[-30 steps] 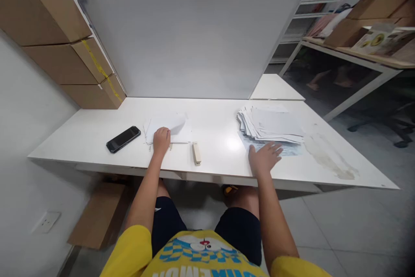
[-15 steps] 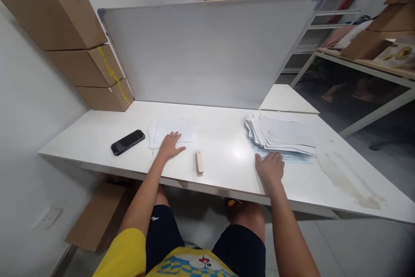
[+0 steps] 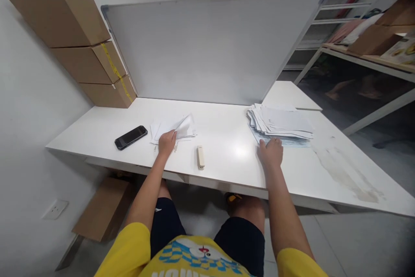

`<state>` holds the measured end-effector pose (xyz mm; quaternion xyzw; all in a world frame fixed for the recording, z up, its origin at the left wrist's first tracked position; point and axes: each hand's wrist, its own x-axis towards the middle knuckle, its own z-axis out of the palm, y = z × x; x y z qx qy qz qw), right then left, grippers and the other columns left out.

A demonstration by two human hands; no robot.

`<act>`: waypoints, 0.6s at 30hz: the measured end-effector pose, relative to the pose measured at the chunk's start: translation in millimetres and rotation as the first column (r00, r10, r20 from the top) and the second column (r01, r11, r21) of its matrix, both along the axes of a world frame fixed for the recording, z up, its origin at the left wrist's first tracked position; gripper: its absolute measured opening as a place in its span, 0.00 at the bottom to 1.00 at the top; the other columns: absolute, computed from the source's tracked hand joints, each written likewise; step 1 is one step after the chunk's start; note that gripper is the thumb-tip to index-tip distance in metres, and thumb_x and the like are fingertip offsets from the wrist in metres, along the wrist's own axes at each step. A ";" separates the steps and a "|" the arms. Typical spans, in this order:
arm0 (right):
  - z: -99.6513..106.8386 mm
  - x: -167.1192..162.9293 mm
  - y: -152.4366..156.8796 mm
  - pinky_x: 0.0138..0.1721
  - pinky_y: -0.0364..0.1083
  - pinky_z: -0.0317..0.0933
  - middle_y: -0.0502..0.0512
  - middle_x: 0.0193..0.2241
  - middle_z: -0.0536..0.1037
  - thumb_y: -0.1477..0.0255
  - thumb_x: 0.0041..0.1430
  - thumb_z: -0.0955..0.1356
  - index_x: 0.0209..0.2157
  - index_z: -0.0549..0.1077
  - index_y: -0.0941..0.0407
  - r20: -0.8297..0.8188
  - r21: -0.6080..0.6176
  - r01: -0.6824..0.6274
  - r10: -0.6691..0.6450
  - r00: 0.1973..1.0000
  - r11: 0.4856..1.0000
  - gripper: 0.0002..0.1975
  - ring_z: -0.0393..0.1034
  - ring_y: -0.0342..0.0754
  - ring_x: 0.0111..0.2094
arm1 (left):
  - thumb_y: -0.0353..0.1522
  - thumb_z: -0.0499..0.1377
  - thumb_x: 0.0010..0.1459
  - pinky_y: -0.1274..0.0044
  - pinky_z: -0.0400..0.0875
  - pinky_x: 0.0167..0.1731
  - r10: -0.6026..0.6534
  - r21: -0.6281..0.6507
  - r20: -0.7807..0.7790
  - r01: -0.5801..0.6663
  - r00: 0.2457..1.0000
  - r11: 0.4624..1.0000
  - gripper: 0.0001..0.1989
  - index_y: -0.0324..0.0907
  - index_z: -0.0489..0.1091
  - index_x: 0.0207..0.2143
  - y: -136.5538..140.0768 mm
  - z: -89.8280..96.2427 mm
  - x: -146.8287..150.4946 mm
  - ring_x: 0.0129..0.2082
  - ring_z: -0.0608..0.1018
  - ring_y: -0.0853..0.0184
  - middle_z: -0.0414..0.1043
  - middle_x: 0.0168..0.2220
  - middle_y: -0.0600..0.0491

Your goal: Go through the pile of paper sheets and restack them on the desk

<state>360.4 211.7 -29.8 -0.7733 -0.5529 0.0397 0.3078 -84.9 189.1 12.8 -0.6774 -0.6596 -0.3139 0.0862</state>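
My left hand (image 3: pixel 167 142) is closed on a white sheet of paper (image 3: pixel 184 126), whose right side bends up off a small pile of papers. At the front edge of a thick, uneven stack of papers (image 3: pixel 285 120), my right hand (image 3: pixel 272 152) rests palm down with the thumb apart from the fingers. Its fingertips are by the bluish bottom sheet (image 3: pixel 293 142) and hold nothing that I can see. Between the two hands lies a cream stapler (image 3: pixel 200 157). A black phone (image 3: pixel 131 137) is left of the small pile.
A whiteboard (image 3: pixel 207 52) stands along the back of the white table (image 3: pixel 223 147). Cardboard boxes (image 3: pixel 106 91) are stacked at the back left. A dull stain (image 3: pixel 350 173) marks the table's right side. Another box (image 3: pixel 100 210) sits on the floor below.
My left hand went from lying flat on the small pile to gripping a sheet and bending it up. My right hand stays by the thick stack. The view has shifted slightly.
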 end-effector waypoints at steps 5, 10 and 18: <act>1.9 -4.5 -23.1 0.61 0.61 0.47 0.75 0.60 0.60 0.64 0.60 0.55 0.57 0.62 0.70 -0.125 0.095 -0.001 0.013 0.992 0.996 0.30 0.51 0.62 0.63 | 0.36 0.37 0.69 0.72 0.68 0.35 0.046 -0.007 0.011 -0.046 0.999 0.999 0.25 0.37 0.72 0.40 -4.7 2.9 -6.9 0.36 0.78 0.59 0.76 0.32 0.42; 3.3 -8.0 -36.9 0.58 0.56 0.52 0.69 0.57 0.66 0.65 0.60 0.56 0.56 0.66 0.66 -0.166 0.030 -0.018 0.023 0.986 0.999 0.27 0.59 0.58 0.59 | 0.33 0.43 0.67 0.69 0.65 0.47 -0.053 -0.091 -0.069 0.046 0.996 0.995 0.19 0.38 0.73 0.42 5.7 -5.6 -1.9 0.50 0.74 0.58 0.77 0.43 0.42; 7.2 -8.9 -39.0 0.48 0.50 0.58 0.65 0.48 0.74 0.67 0.60 0.58 0.51 0.70 0.61 -0.103 -0.016 -0.004 0.002 0.995 1.000 0.22 0.67 0.55 0.47 | 0.46 0.55 0.59 0.62 0.57 0.55 -0.122 -0.241 -0.191 0.074 0.974 0.968 0.26 0.42 0.66 0.55 3.4 -0.3 6.9 0.58 0.65 0.52 0.66 0.58 0.44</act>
